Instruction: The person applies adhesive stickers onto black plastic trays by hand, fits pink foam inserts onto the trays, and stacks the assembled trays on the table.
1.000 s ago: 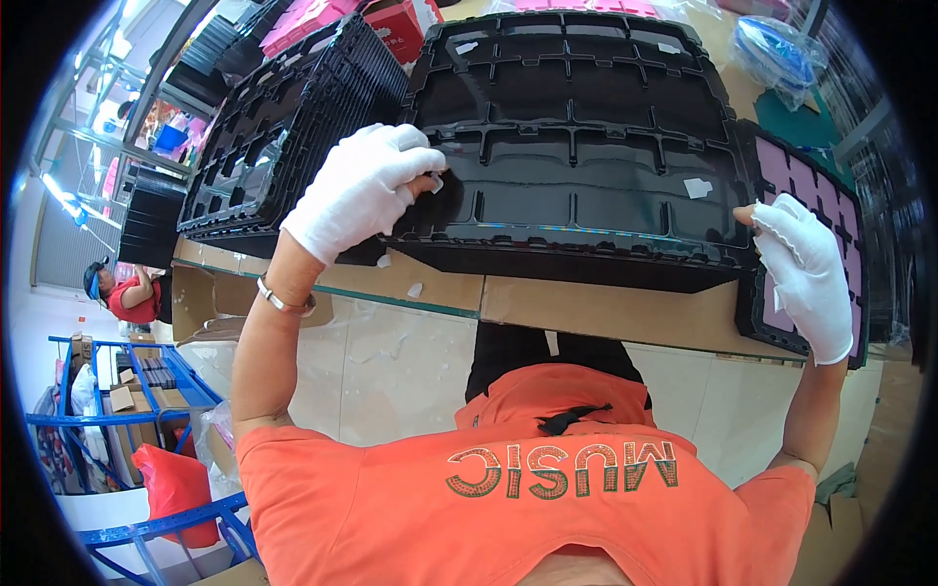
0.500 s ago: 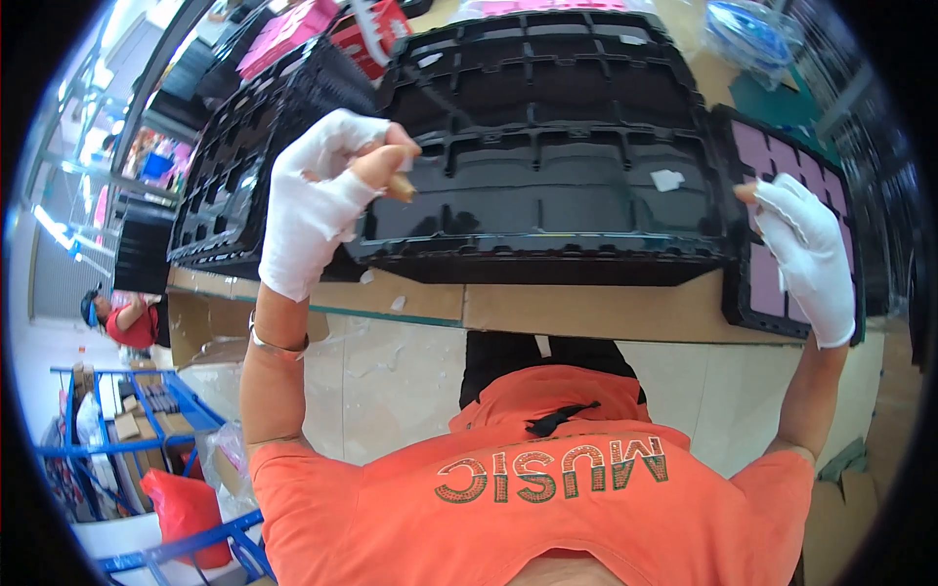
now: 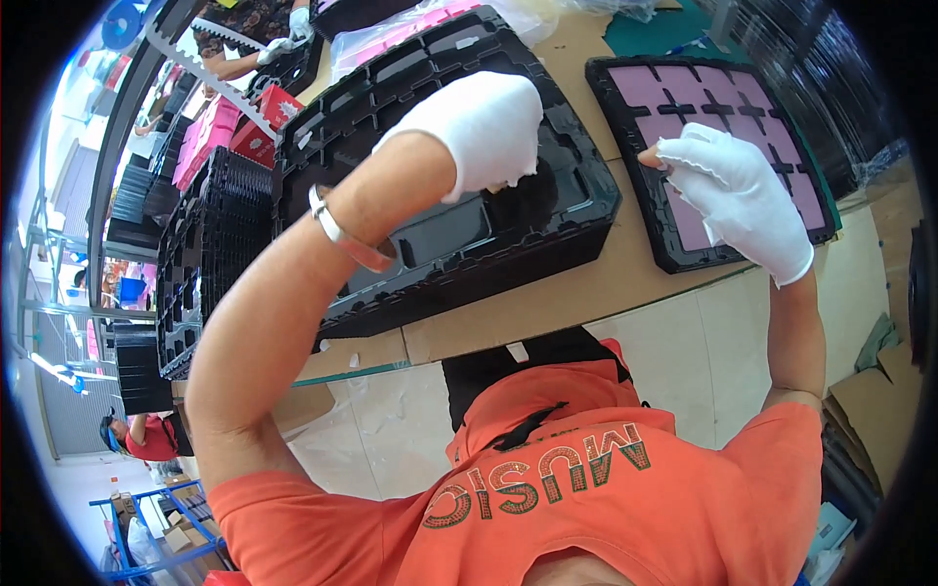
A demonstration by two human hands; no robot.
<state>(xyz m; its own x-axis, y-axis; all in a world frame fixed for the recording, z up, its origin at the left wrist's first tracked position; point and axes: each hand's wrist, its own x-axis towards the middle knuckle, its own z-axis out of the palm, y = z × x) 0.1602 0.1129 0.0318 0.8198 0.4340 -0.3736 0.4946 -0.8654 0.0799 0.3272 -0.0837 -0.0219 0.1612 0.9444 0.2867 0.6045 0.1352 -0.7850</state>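
Observation:
My left hand (image 3: 489,132), in a white glove with cut fingertips, hangs over the front part of a stack of black plastic trays (image 3: 459,283) with moulded compartments. Its fingers point down and are mostly hidden behind the back of the hand. Above the left part of a black tray (image 3: 664,230) lined with mauve pads (image 3: 684,88) is my right hand (image 3: 728,190), gloved the same way. Its fingers are bent and pressed together, and what they hold, if anything, is hidden.
Another stack of black trays (image 3: 210,254) stands at the left, near a red box (image 3: 274,117) and pink pieces (image 3: 207,142). Cardboard (image 3: 508,303) covers the table's front edge. At the far left, a co-worker's gloved hand (image 3: 278,49) is beside a black tray.
My left hand has reached right across the tray stack, its fingers now turned down. My right hand has come over the padded tray's left part. The view has turned toward the right.

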